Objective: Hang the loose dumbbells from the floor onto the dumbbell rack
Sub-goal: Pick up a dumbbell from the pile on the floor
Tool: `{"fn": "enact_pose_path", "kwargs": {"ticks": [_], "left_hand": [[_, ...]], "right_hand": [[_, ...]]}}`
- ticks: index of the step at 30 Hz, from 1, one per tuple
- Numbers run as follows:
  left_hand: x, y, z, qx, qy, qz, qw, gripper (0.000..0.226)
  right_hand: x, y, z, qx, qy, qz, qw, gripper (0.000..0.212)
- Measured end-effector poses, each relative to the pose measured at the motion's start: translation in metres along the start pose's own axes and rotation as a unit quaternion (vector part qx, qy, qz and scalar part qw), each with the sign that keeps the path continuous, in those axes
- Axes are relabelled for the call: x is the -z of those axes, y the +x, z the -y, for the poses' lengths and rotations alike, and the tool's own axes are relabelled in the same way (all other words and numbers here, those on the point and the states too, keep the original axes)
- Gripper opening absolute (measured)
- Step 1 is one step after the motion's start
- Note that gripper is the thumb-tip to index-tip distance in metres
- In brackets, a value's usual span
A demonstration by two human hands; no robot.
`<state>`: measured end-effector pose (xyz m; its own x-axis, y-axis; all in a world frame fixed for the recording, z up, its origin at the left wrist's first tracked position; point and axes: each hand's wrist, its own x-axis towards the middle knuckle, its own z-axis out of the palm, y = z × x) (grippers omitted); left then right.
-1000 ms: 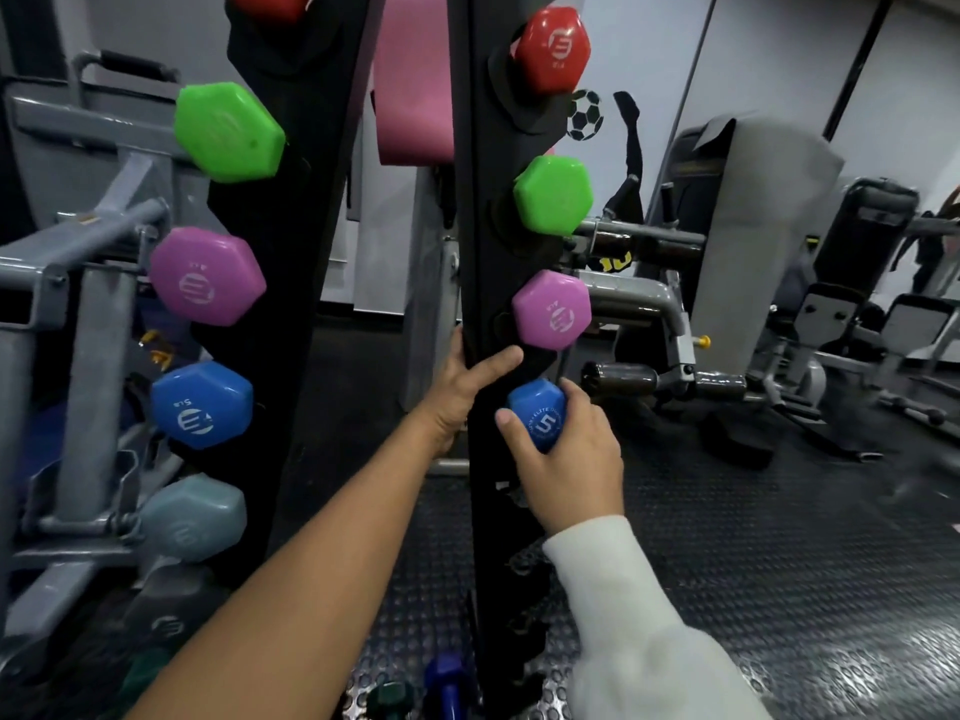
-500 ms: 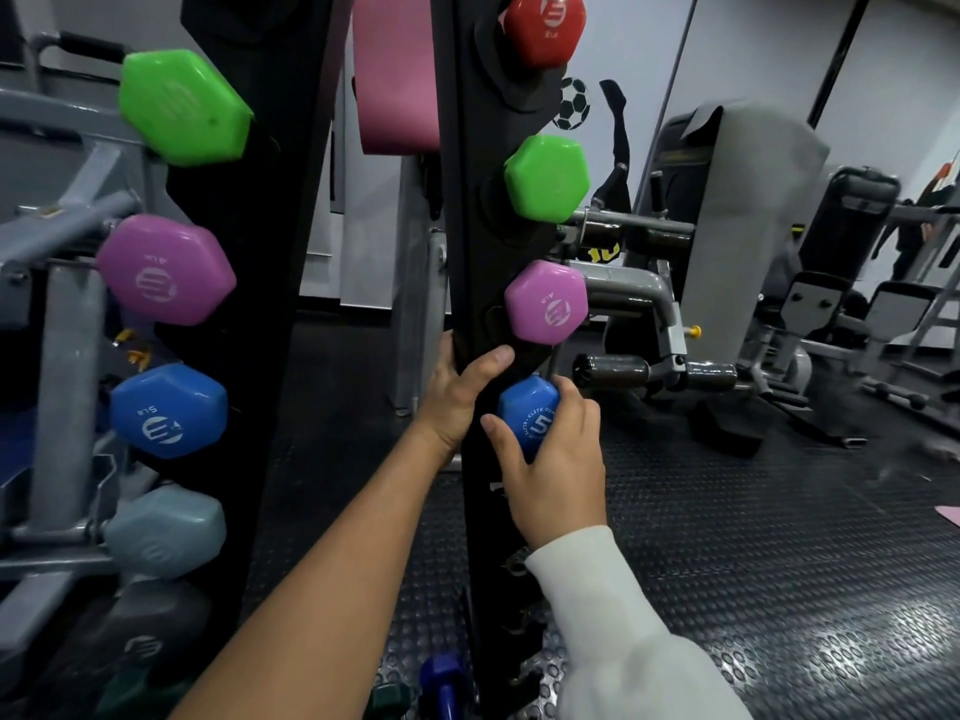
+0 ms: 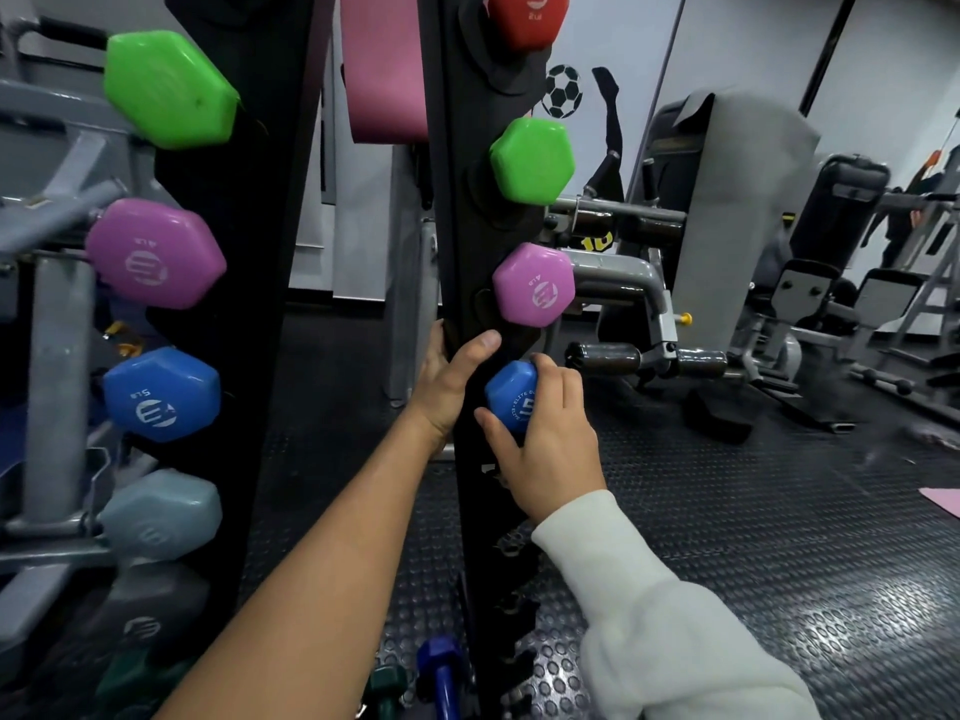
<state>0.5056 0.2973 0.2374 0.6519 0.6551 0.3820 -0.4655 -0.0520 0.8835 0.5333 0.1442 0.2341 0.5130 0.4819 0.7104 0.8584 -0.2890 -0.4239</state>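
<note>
A black upright dumbbell rack (image 3: 457,163) stands right in front of me. My right hand (image 3: 545,444) grips the end of a blue 5 lb dumbbell (image 3: 511,394) pressed against the rack's right post, just under a purple dumbbell (image 3: 535,285). My left hand (image 3: 449,379) holds the same post, thumb across its front face. Green (image 3: 532,161) and red (image 3: 530,15) dumbbells hang higher on that post. On the floor by the rack's foot lie a dark blue dumbbell (image 3: 441,672) and a dark green one (image 3: 387,688).
The rack's left post carries green (image 3: 166,90), purple (image 3: 153,254), blue (image 3: 161,394), pale blue (image 3: 161,514) and grey (image 3: 150,610) dumbbells. Grey weight machines (image 3: 727,215) stand behind and to the right. A pink mat (image 3: 382,70) hangs between the posts. Studded black rubber floor (image 3: 753,537) lies to the right.
My right hand has shifted the blue dumbbell a little closer in against the right post. The left thumb has curled further across the post's front.
</note>
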Motion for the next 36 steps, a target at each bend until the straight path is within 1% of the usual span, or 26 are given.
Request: {"fn": "enact_pose_path", "kwargs": {"ticks": [3,6,7,9,11,13,14,17,19,23,26,30,33,34,36], "left_hand": [[0.002,0.000,0.000,0.001,0.006,0.002,1.000,0.066],[0.004,-0.001,0.000,0.008,0.013,0.011,1.000,0.085],[0.005,-0.002,0.000,0.010,0.014,0.014,1.000,0.089],[0.006,-0.002,-0.001,0.011,0.026,0.015,1.000,0.086],[0.007,-0.002,-0.002,0.013,0.032,0.019,0.999,0.076],[0.007,-0.002,-0.002,0.016,0.030,0.018,0.999,0.064],[0.006,-0.003,-0.002,0.016,0.028,0.019,0.999,0.062],[0.004,-0.004,-0.001,0.017,0.025,0.014,0.999,0.073],[0.003,-0.004,-0.001,0.016,0.018,0.012,1.000,0.074],[0.002,-0.005,-0.001,0.013,-0.010,0.021,1.000,0.066],[0.003,-0.006,-0.004,0.015,-0.006,0.026,1.000,0.067],[0.009,-0.010,-0.011,0.035,0.033,0.039,0.998,0.077],[0.014,-0.022,-0.016,0.038,0.106,0.044,0.993,0.098],[0.017,-0.033,-0.014,0.035,0.146,0.038,0.988,0.095],[0.026,-0.059,0.001,0.023,0.221,0.007,0.975,0.079]], "right_hand": [[0.003,0.000,0.000,0.008,-0.007,0.018,1.000,0.080],[0.014,-0.003,0.001,0.001,-0.034,0.057,0.998,0.089],[0.019,-0.005,0.000,-0.009,-0.043,0.064,0.997,0.092],[0.029,-0.011,0.001,-0.031,-0.047,0.048,0.997,0.091],[0.034,-0.017,0.008,-0.033,-0.040,0.024,0.998,0.081],[0.029,-0.019,0.016,-0.025,-0.039,0.017,0.999,0.071],[0.026,-0.017,0.019,-0.027,-0.041,0.013,0.999,0.066],[0.020,-0.009,0.022,-0.045,-0.050,-0.008,0.998,0.050],[0.018,-0.008,0.021,-0.046,-0.050,-0.014,0.998,0.048],[0.016,-0.010,0.018,-0.038,-0.040,-0.020,0.998,0.050],[0.016,-0.011,0.018,-0.042,-0.023,-0.022,0.999,0.052],[0.021,-0.011,0.019,-0.044,-0.004,-0.004,0.999,0.052],[0.029,-0.011,0.014,-0.031,-0.006,0.029,0.999,0.053],[0.033,-0.011,0.012,-0.024,-0.014,0.042,0.999,0.054],[0.040,-0.010,0.009,-0.018,-0.021,0.063,0.998,0.055]]}}
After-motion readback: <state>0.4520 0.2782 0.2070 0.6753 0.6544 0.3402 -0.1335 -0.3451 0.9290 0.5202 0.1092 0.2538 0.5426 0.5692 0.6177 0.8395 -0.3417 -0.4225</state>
